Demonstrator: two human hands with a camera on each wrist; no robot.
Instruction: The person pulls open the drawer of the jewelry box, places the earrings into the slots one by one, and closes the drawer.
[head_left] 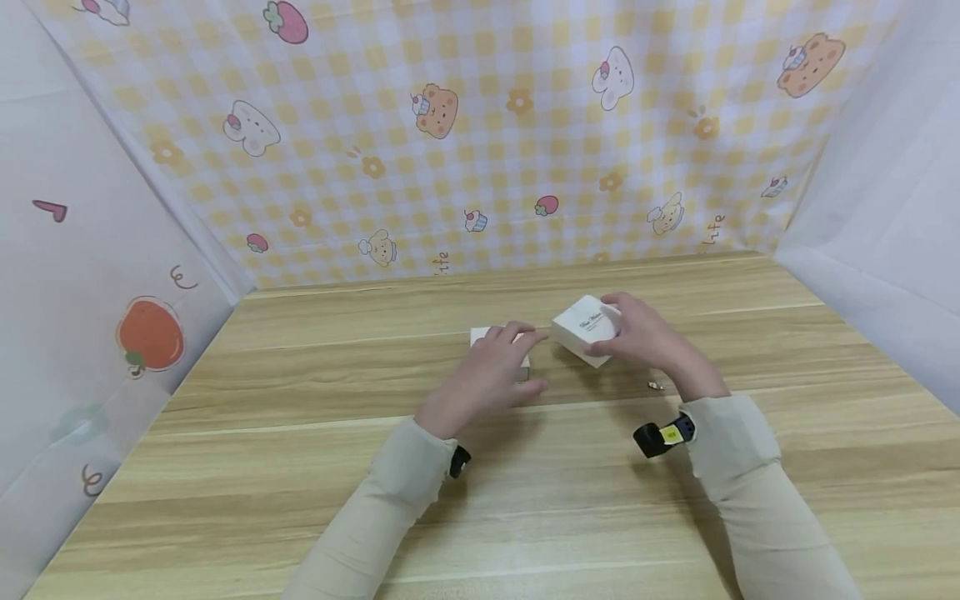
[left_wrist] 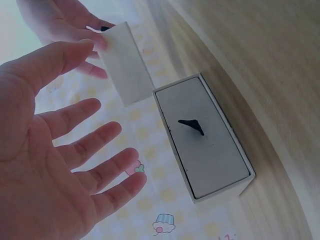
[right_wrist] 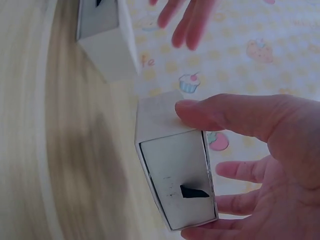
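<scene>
My right hand [head_left: 637, 335] grips a small white drawer box [head_left: 581, 323] with dark lettering on its top, tilted near the middle of the table. Thumb and fingers stand on opposite sides of it. A short black pull tab [right_wrist: 194, 192] sticks out of its drawer front in the right wrist view. Beside a second white drawer box [left_wrist: 210, 155], my left hand [head_left: 483, 379] is held with fingers spread and nothing between them. That box stands on the table with its own black tab [left_wrist: 192, 125] showing; in the head view the left hand hides much of it.
A tiny shiny metallic piece [head_left: 656, 386] lies on the wooden table [head_left: 315, 492] near the right wrist. A checked cloth [head_left: 480, 167] hangs behind the table, with white cloth at both sides. Black wrist cameras [head_left: 651, 440] jut from the sleeves.
</scene>
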